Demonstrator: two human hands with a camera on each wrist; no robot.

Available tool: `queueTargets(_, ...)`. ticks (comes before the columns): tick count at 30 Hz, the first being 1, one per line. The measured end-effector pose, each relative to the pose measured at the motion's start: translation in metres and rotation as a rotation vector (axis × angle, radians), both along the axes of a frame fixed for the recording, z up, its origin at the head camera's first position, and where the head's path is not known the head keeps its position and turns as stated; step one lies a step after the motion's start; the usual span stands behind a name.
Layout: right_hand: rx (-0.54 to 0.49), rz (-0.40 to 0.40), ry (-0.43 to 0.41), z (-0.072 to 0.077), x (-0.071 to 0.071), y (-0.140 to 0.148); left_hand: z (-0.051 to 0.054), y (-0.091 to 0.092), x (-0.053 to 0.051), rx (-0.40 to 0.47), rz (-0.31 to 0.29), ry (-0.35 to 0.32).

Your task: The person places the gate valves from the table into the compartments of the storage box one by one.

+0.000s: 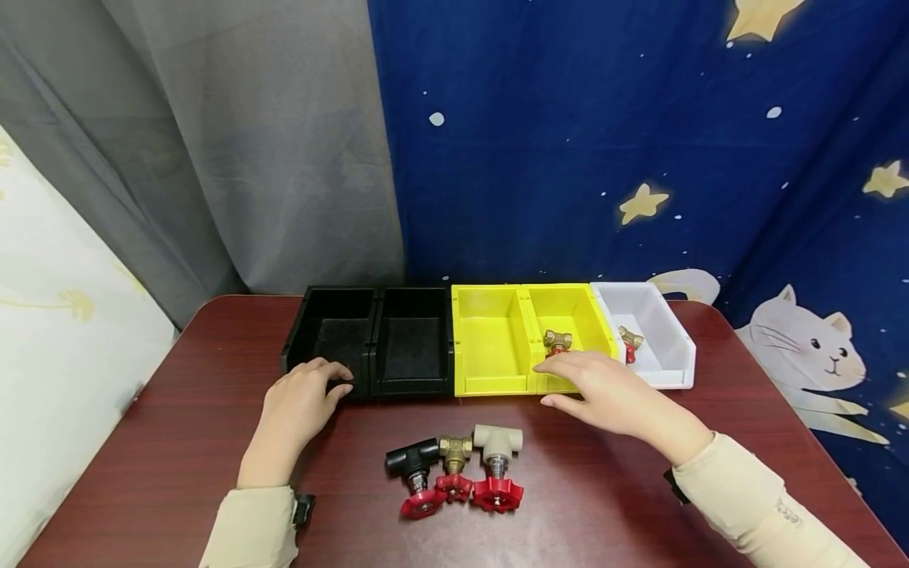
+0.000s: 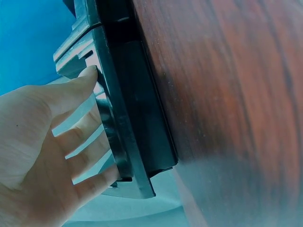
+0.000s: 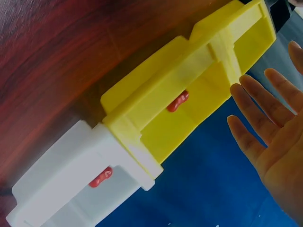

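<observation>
My left hand (image 1: 298,402) is at the front edge of the leftmost black bin (image 1: 330,304). In the left wrist view the spread thumb and fingers of this hand (image 2: 42,123) touch the rim of a black bin (image 2: 124,137). My right hand (image 1: 618,394), fingers extended and holding nothing, is over the front of the right yellow bin (image 1: 575,296). That bin holds a brass valve (image 1: 558,340) with a red handle. In the right wrist view this hand (image 3: 284,151) appears beside the yellow bins (image 3: 161,99).
A black valve (image 1: 413,457), a brass valve (image 1: 454,454) and a beige valve (image 1: 498,442), each with a red handwheel, lie on the table (image 1: 568,521) before the bins. Another brass valve (image 1: 630,338) is in the white bin (image 1: 678,375). Curtains (image 1: 497,158) hang behind.
</observation>
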State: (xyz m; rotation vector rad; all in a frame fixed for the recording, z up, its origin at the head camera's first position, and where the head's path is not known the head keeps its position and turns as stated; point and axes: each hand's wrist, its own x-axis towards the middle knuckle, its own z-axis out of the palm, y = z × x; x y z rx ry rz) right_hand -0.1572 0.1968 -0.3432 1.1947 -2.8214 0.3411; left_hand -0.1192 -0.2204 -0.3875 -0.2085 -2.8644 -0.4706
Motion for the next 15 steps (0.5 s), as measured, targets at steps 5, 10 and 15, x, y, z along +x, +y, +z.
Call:
queueTargets(5,0.011,0.022,0.009,-0.003,0.009,-0.007,0.0,0.0,0.0,0.0,0.0,0.004)
queueTargets(10,0.017,0.02,0.01,-0.004,0.019,-0.015,-0.001,0.0,0.0,0.0,0.001,0.003)
queueTargets(15,0.009,0.031,0.031,-0.006,0.028,-0.024,-0.001,-0.001,-0.001,-0.002,0.005,0.001)
